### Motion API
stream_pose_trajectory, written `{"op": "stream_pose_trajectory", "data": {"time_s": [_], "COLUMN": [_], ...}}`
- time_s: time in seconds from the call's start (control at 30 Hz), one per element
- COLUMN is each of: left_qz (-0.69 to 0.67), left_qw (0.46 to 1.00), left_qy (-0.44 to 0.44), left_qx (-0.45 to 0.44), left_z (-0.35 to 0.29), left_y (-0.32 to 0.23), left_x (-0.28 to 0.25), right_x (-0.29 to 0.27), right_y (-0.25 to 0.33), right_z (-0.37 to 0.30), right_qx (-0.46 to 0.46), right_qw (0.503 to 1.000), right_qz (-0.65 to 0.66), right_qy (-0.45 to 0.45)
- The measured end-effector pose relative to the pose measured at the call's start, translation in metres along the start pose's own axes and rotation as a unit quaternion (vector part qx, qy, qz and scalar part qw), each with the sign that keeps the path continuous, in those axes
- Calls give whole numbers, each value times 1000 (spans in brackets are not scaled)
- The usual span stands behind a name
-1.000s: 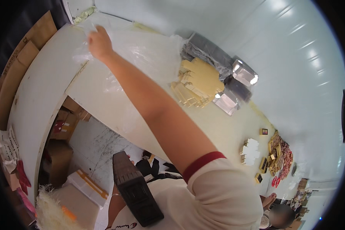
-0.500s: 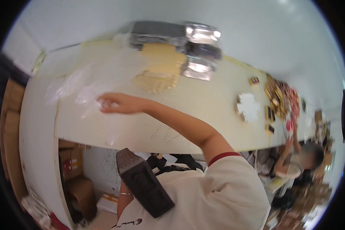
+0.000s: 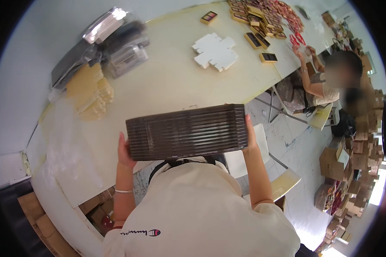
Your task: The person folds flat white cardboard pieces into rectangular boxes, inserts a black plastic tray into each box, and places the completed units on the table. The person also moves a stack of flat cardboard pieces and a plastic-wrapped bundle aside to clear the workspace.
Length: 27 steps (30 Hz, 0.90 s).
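Between my two hands is a long stack of dark brown plastic trays (image 3: 186, 132), its thin ridged edges facing up. My left hand (image 3: 125, 150) presses on its left end, and my right hand (image 3: 250, 133) grips the right end. Both hands have their fingers partly hidden behind the stack. It is held in front of my body at the near edge of the pale table (image 3: 158, 92).
Flat yellow cartons (image 3: 90, 88) and wrapped dark and clear tray stacks (image 3: 126, 58) lie at the left. White flat cartons (image 3: 215, 51) are mid-table. Small gold boxes (image 3: 261, 25) lie farther right, near a seated person (image 3: 330, 81). A chair (image 3: 283, 184) stands by my right.
My right arm has come back from over the clear plastic at the left and now grips the tray stack's right end. The stack has turned level, and my view has swung right.
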<state>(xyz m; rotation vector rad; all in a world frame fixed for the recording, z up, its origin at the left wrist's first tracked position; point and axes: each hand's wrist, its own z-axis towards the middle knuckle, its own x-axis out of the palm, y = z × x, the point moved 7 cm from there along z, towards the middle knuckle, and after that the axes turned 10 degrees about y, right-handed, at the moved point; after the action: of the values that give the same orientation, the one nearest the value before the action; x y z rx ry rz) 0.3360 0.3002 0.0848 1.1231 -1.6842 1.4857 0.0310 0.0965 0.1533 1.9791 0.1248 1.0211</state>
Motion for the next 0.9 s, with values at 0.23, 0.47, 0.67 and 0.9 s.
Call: {"op": "stream_pose_trajectory", "data": {"time_s": [0.23,0.47,0.67,0.9], "left_qz": [-23,-80,42,74], "left_qw": [987,995,988,974], "left_qy": [144,52,-110,-194], "left_qx": [66,39,100,92], "left_z": [102,112,118,151], "left_y": [31,62,43,75], "left_x": [167,173,208,184], "right_x": [-46,-100,-102,-82], "right_y": [40,24,-44,-42], "right_z": [9,63,153,166], "right_qx": [-65,49,60,0], "right_qw": [994,971,956,892], "right_qz": [-24,-230,-282,-441], "right_qy": [81,42,49,105]}}
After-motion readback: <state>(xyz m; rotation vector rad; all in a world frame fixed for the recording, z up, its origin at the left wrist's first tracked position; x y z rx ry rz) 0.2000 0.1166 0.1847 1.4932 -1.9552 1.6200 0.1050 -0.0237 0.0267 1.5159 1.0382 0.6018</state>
